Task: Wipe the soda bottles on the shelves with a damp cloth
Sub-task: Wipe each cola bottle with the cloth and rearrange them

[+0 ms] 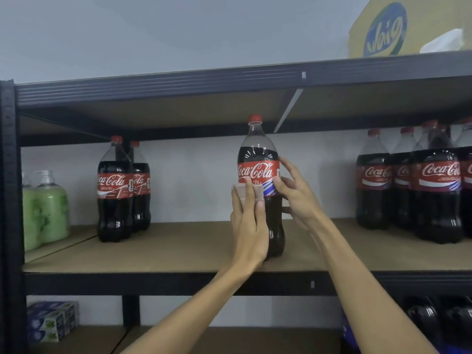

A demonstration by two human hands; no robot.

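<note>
Head view: The soda bottle (258, 155) stands upright near the middle of the shelf board (178, 249). Its long axis is vertical, the red cap is uppermost and the label is turned toward the camera. A small pale cloth (258, 192) is pressed flat against the lower label by the straight fingers of the left hand (249, 226). The right hand (297, 194) is laid on the bottle's right side, fingers spread, thumb touching the label. Other bottles are noted at left (115, 190) and at right (434, 192), well apart.
</note>
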